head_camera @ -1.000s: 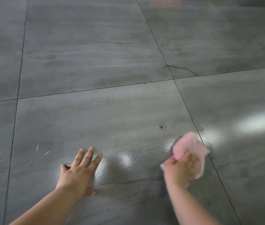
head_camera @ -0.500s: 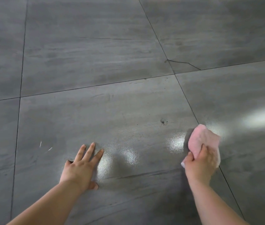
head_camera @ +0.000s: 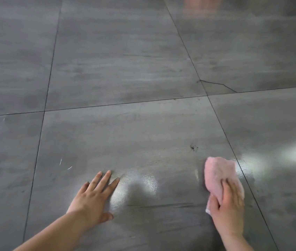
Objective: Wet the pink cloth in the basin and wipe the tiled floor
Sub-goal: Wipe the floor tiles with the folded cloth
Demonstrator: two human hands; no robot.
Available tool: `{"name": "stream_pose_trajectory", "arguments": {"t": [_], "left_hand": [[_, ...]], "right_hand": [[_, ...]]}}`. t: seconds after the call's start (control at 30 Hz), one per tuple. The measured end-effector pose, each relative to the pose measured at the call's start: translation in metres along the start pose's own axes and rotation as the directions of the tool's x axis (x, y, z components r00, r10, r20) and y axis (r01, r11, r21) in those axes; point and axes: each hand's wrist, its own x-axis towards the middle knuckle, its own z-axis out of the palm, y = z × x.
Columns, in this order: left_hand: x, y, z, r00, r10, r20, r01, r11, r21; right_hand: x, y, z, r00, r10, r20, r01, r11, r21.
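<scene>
The pink cloth (head_camera: 216, 173) lies bunched on the grey tiled floor (head_camera: 125, 69) at the lower right, beside a grout line. My right hand (head_camera: 228, 205) presses on its near half and grips it; the far half sticks out past my fingers. My left hand (head_camera: 93, 198) rests flat on the same tile at the lower middle, fingers spread, holding nothing. A wet sheen covers the floor between and in front of my hands. The basin is not in view.
A small dark spot (head_camera: 193, 147) marks the tile just beyond the cloth. A crack (head_camera: 217, 85) cuts the corner of the far right tile. Two tiny white flecks (head_camera: 64, 164) lie left of my left hand. A blurred pinkish reflection (head_camera: 202, 5) shows at the top edge.
My right hand with the cloth swept right along the floor, then back a little toward the left. My left hand stayed planted.
</scene>
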Motion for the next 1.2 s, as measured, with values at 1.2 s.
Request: {"name": "stream_pose_trajectory", "arguments": {"t": [1.2], "left_hand": [[-0.119,-0.176,0.151,0.811,-0.563,-0.16,0.438,0.765,-0.472]], "right_hand": [[-0.019,-0.313,0.066,0.737,-0.332,0.589,0.096,0.914,0.395]]}}
